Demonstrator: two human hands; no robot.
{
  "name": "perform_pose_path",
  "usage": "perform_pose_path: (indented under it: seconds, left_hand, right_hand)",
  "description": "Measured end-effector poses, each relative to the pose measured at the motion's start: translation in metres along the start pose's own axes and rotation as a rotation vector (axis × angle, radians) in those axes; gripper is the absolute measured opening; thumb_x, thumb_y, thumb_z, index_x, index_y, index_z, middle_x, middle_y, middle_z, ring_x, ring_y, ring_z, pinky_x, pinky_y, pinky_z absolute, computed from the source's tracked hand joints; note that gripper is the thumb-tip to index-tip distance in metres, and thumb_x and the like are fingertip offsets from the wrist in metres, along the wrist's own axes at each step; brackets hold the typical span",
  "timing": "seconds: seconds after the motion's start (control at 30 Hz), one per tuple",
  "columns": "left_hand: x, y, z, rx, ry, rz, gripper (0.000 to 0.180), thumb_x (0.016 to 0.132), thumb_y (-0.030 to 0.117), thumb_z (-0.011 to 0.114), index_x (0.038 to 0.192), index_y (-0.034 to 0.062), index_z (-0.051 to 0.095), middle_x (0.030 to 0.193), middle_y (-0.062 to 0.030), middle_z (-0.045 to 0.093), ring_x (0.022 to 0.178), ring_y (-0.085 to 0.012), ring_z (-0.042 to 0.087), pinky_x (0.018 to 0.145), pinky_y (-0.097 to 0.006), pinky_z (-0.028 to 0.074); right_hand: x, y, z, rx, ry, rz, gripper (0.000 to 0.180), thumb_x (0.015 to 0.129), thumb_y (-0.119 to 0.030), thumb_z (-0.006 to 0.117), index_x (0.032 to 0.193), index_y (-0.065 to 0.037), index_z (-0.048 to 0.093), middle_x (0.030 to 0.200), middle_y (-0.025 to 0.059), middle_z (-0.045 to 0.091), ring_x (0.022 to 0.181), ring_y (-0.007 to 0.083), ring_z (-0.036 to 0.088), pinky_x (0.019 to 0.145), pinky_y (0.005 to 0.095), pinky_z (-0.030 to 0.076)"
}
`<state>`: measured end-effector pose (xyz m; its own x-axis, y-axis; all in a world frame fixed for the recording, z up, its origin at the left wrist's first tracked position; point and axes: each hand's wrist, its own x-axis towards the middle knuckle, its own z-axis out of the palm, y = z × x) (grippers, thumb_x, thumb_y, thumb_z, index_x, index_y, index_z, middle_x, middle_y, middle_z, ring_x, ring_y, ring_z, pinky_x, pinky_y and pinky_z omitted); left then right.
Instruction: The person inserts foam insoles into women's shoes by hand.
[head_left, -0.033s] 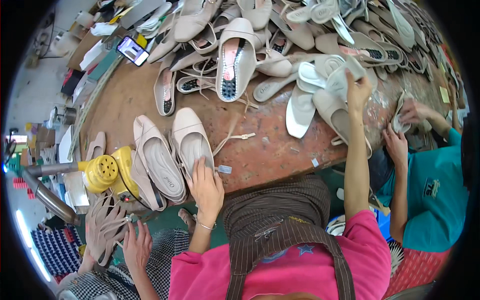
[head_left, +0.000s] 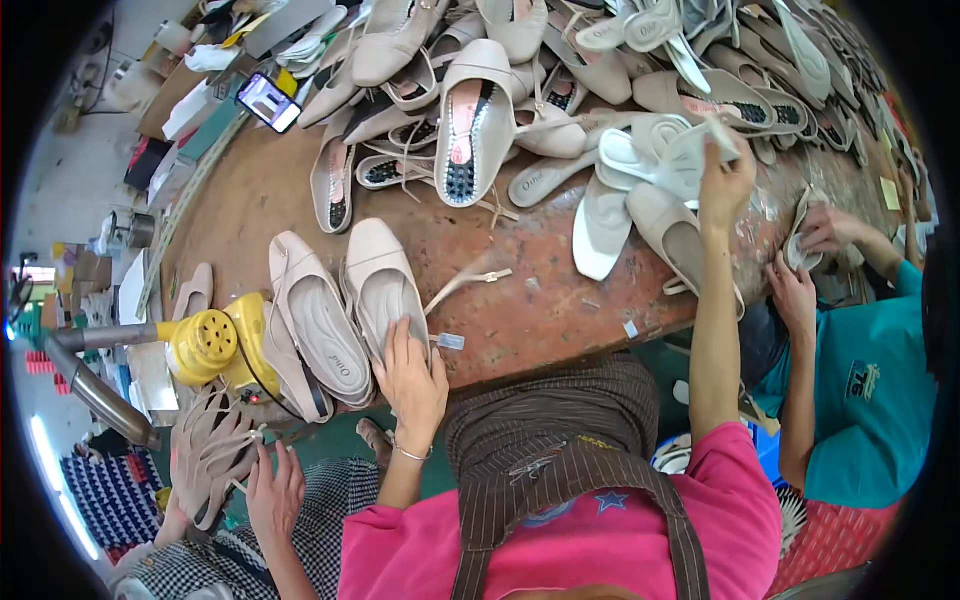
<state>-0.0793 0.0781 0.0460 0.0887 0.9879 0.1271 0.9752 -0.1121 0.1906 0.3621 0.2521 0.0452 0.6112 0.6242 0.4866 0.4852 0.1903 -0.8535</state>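
Observation:
My left hand (head_left: 413, 382) has its fingers inside a beige slingback shoe (head_left: 376, 250), thumb by the outer side, gripping its rear edge. Next to it on the left sits a matching shoe (head_left: 306, 268) with a pale insole showing. A strap with a small buckle (head_left: 492, 277) sticks out to the right. At the right, my right hand (head_left: 727, 188) pinches a pale insole (head_left: 690, 150) above a small stack of white insoles (head_left: 603, 225). Below that wrist lies another beige shoe (head_left: 664, 225), partly hidden by my forearm.
Piled beige shoes (head_left: 471, 120) cover the table's far side (head_left: 520, 250). A phone (head_left: 268, 102) lies at the far left, a yellow lamp-like device (head_left: 210, 340) near the left edge. Co-workers' hands handle shoe parts: one at left (head_left: 275, 490), another at right (head_left: 800, 270).
My right hand has shifted slightly to the right, and the insole in it is tilted differently. My left hand stays on the shoe.

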Motion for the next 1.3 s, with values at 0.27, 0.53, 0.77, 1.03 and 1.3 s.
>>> perform_pose_path:
  seconds: [0.27, 0.53, 0.77, 1.03, 1.3]
  left_hand:
    - [0.013, -0.021, 0.019, 0.155, 0.140, -0.168, 0.039, 0.080, 0.005, 0.064, 0.117, 0.0014, 0.054, 0.145, -0.0119, 0.047, 0.137, -0.0319, 0.040, 0.113, -0.054, 0.025]
    - [0.110, 0.081, -0.043, -0.067, 0.327, 0.093, 0.054, 0.083, 0.032, 0.074, 0.130, 0.0094, 0.059, 0.147, -0.0200, 0.041, 0.137, -0.0433, 0.036, 0.113, -0.052, 0.028]
    - [0.217, 0.084, 0.019, -0.347, 0.347, 0.034, 0.032, 0.082, 0.027, 0.073, 0.109, 0.0094, 0.072, 0.148, -0.0205, 0.042, 0.130, -0.0412, 0.045, 0.104, -0.045, 0.041]
    - [0.136, 0.054, -0.012, -0.372, 0.208, 0.210, 0.026, 0.075, 0.017, 0.079, 0.098, 0.0085, 0.074, 0.137, -0.0208, 0.053, 0.124, -0.0387, 0.052, 0.102, -0.043, 0.043]
    - [0.270, 0.121, -0.040, -0.441, 0.161, 0.638, 0.057, 0.076, 0.025, 0.080, 0.122, -0.0002, 0.056, 0.141, -0.0245, 0.047, 0.127, -0.0428, 0.047, 0.106, -0.046, 0.039]
  right_hand:
    - [0.003, -0.122, -0.006, 0.547, -0.011, 0.010, 0.039, 0.093, -0.015, 0.057, 0.128, 0.001, 0.054, 0.109, 0.0114, 0.064, 0.092, 0.0174, 0.061, 0.085, 0.0324, 0.049]
    - [-0.098, -0.095, -0.033, 0.665, -0.460, 0.696, 0.048, 0.093, -0.016, 0.059, 0.136, 0.001, 0.045, 0.104, 0.0059, 0.053, 0.088, 0.0168, 0.059, 0.081, 0.0339, 0.052]
    - [-0.139, -0.121, -0.038, 0.479, -0.831, 0.575, 0.062, 0.104, -0.024, 0.048, 0.154, -0.001, 0.020, 0.114, 0.0116, 0.055, 0.073, 0.0130, 0.060, 0.069, 0.0262, 0.052]
    - [-0.095, -0.099, -0.038, 0.542, -0.658, 0.677, 0.055, 0.106, -0.045, 0.032, 0.116, 0.003, 0.058, 0.071, 0.0061, 0.061, 0.060, 0.0114, 0.061, 0.056, 0.0245, 0.051]
    - [-0.136, -0.085, -0.011, 0.549, -0.762, 0.788, 0.062, 0.104, -0.052, 0.032, 0.112, 0.003, 0.061, 0.070, 0.0080, 0.064, 0.060, 0.0137, 0.062, 0.058, 0.0249, 0.049]
